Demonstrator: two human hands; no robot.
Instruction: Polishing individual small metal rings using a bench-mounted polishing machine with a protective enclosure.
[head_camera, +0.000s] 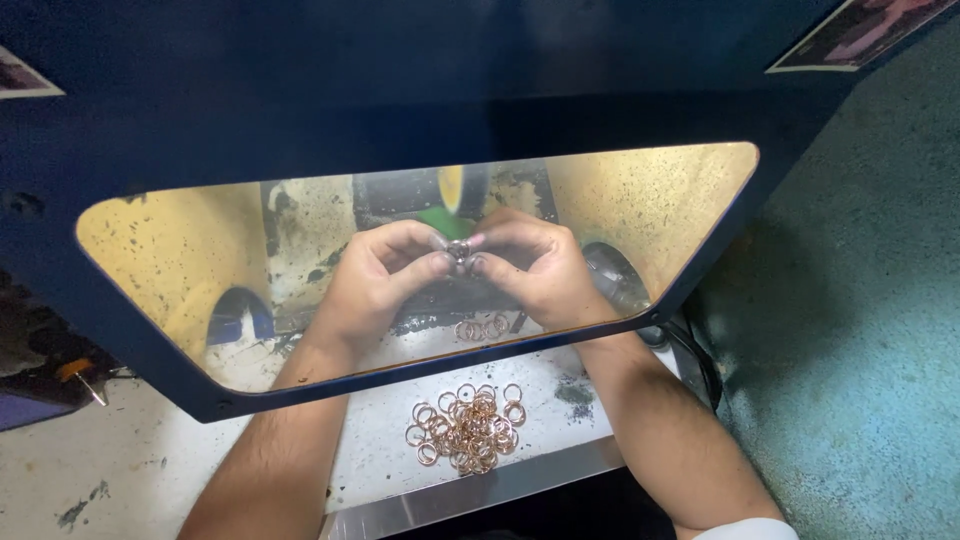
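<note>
Nearest the camera, at the lower middle of the frame, a heap of copper-coloured rings (467, 428) is seen lying on the pale, stained desk (130, 470), just in front of the dark blue hood (300, 80) that fills the upper part of the frame. Behind the hood's transparent window (660, 200), both hands are raised together at the centre of the frame. A small silvery ring (459, 252) is pinched between them: the fingers of the left hand (375, 275) are closed on its left side and the fingers of the right hand (535, 270) are closed on its right side. Just above the held ring, a yellow wheel (452, 187) is visible. A few more loose rings (482, 328) are lying on the desk beneath the hands, inside the window
</note>
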